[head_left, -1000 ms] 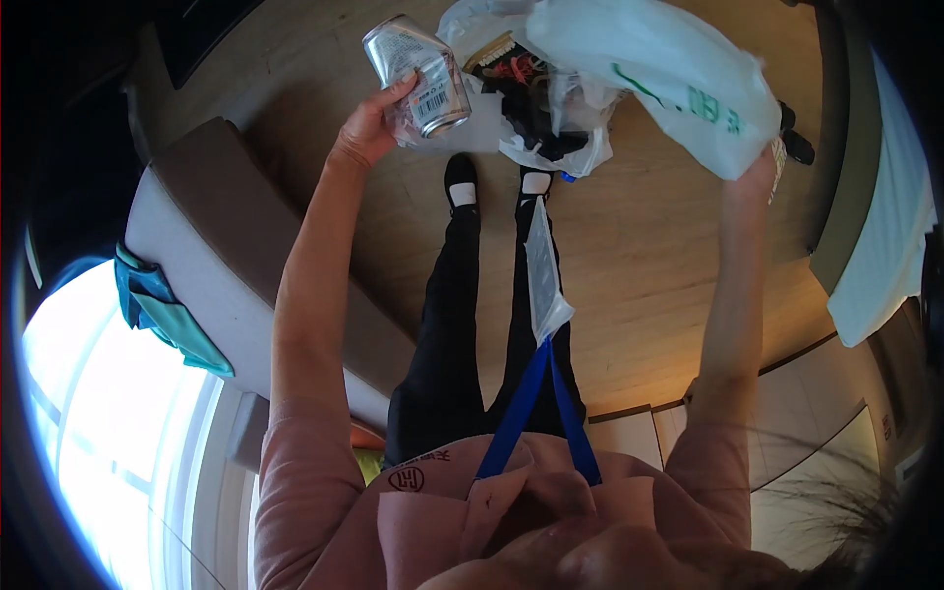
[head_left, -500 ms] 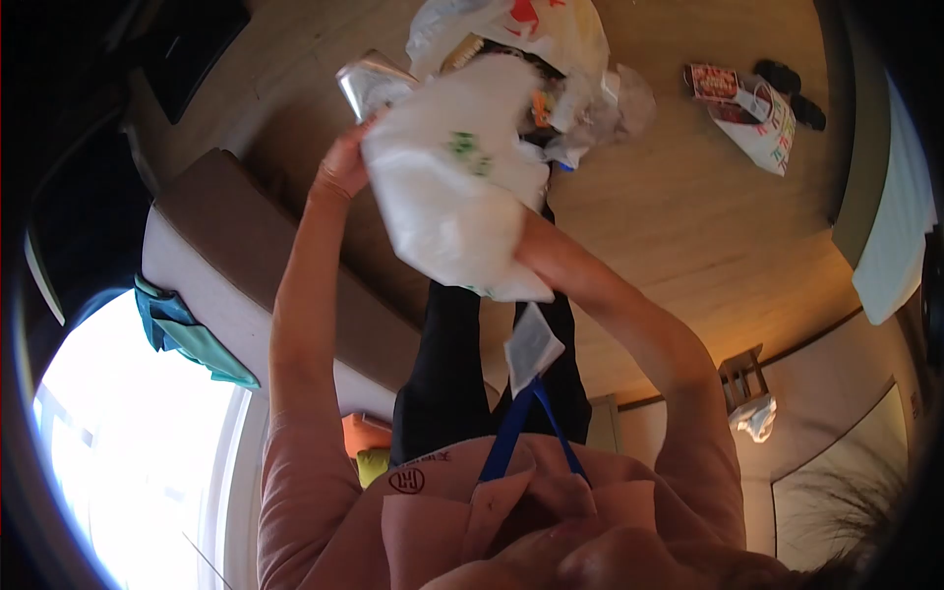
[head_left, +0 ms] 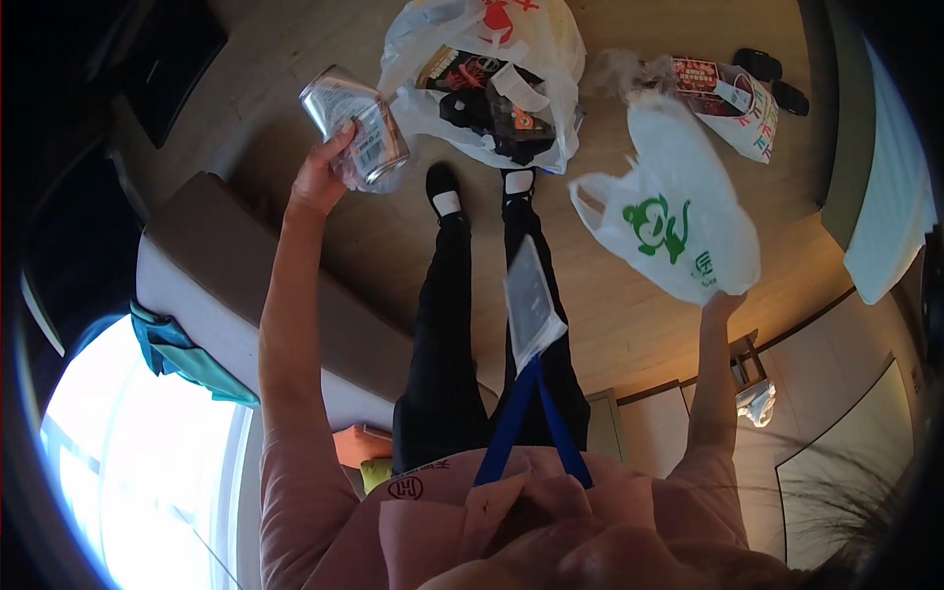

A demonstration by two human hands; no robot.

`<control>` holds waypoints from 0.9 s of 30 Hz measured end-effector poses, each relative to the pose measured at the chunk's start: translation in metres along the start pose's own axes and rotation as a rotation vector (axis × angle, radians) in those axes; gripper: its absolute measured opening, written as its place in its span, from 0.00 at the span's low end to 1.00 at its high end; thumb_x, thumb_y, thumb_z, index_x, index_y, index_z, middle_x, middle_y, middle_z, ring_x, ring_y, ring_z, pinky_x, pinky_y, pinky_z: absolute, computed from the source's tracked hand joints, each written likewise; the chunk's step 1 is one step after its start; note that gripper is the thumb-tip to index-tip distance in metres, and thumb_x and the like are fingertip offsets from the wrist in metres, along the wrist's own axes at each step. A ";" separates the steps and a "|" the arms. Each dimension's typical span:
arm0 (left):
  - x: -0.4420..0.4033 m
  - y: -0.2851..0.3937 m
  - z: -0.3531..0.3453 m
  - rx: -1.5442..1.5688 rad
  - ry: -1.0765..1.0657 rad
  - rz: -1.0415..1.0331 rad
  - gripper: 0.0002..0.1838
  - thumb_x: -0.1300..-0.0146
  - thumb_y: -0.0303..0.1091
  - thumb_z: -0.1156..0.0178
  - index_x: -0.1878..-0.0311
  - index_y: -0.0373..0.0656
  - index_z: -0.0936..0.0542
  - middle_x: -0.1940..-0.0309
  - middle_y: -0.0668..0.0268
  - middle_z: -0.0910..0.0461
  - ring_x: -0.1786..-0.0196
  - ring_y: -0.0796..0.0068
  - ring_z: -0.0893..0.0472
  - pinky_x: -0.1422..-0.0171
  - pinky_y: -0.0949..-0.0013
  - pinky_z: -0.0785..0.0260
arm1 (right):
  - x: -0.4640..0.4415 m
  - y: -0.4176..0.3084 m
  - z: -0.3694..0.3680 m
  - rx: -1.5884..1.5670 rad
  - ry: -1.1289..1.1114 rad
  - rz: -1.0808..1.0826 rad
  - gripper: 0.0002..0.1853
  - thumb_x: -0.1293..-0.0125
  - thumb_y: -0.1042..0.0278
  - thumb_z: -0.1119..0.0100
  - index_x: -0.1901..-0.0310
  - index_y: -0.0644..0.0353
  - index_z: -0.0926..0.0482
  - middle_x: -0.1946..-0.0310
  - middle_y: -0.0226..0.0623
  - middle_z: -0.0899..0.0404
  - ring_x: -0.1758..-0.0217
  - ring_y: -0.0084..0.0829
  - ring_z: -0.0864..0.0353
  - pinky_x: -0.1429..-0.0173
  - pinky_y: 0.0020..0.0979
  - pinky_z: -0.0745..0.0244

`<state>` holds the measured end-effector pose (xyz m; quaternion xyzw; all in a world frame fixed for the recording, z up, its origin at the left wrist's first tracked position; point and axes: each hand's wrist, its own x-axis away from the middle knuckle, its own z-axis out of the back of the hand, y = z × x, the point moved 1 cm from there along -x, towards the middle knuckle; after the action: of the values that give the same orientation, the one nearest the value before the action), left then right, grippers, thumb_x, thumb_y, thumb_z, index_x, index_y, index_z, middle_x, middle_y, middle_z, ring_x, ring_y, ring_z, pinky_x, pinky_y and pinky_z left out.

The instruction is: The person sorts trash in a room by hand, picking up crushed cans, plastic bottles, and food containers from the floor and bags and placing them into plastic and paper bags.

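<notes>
Two hands held wide apart | can (head_left: 379,152) clasped in left hand (head_left: 317,185) | green-printed bag (head_left: 678,221) gripped at one end by right hand (head_left: 725,306) | filled bag (head_left: 559,74) seen on floor (head_left: 615,320) just beyond feet (head_left: 444,191)

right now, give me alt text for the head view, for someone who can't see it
The left hand holds a silver can; the right hand grips a white bag with green print, while an open plastic bag of items lies beyond the feet.
</notes>
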<state>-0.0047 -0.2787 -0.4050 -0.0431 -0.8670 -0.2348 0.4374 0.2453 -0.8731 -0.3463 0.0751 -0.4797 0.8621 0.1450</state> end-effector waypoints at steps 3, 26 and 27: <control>0.005 -0.008 -0.003 -0.027 0.023 -0.001 0.23 0.40 0.40 0.42 0.45 0.38 0.30 0.53 0.65 0.24 0.49 0.73 0.25 0.40 0.67 0.35 | -0.011 0.046 0.037 0.687 0.087 0.054 0.17 0.35 0.59 0.56 0.52 0.62 0.28 0.56 0.42 0.23 0.52 0.41 0.23 0.51 0.41 0.28; 0.034 -0.047 -0.109 -0.273 -0.112 -0.008 0.19 0.50 0.50 0.33 0.71 0.41 0.21 0.64 0.60 0.30 0.77 0.82 0.31 0.72 0.78 0.38 | -0.090 0.167 -0.312 0.539 -0.445 0.042 0.21 0.48 0.68 0.46 0.49 0.57 0.27 0.63 0.44 0.22 0.65 0.33 0.22 0.56 0.33 0.28; 0.035 -0.047 -0.115 -0.281 -0.149 -0.037 0.19 0.50 0.49 0.33 0.68 0.41 0.21 0.64 0.60 0.30 0.78 0.81 0.32 0.73 0.77 0.38 | -0.074 0.136 -0.304 0.492 -0.484 0.079 0.21 0.48 0.70 0.47 0.49 0.58 0.27 0.63 0.42 0.22 0.67 0.29 0.23 0.58 0.31 0.28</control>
<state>0.0454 -0.3759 -0.3373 -0.1052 -0.8563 -0.3578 0.3574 0.2745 -0.6962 -0.6362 0.2915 -0.2804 0.9141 -0.0292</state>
